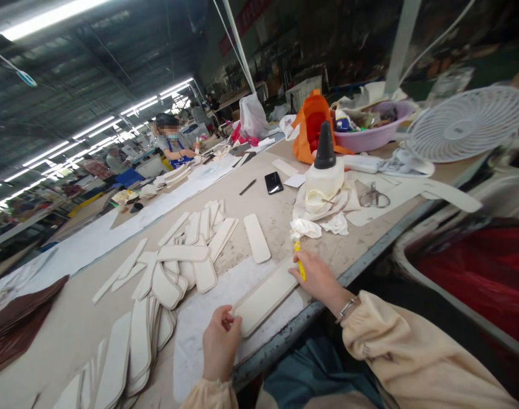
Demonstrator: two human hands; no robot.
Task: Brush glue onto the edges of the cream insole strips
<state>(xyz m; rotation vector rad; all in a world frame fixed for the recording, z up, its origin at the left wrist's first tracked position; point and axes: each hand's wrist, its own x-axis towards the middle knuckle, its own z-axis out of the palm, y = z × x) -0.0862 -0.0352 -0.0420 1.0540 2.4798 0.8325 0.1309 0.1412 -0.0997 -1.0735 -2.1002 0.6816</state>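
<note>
A long cream panel with rounded corners (265, 298) lies on a white sheet (191, 346) near the table's front edge. My left hand (219, 343) is closed at the panel's near left end, its thumb and fingers pinching the edge. My right hand (319, 275) grips a yellow-handled brush (301, 264), bristles pointing away and smeared with something whitish. Its fingers also touch the panel's right end. One loose cream panel (257, 238) rests just beyond. To the left, a big loose pile of similar panels (163, 278) spreads over the table.
Behind the brush are crumpled tissues (306, 228), a white bottle with a black cone cap (325, 176) and scissors (373, 196). A phone (273, 183), a pen (248, 187), an orange bag (304, 128), a purple basin (374, 136) and a fan (468, 125) stand farther off. A co-worker (174, 145) is at the far end.
</note>
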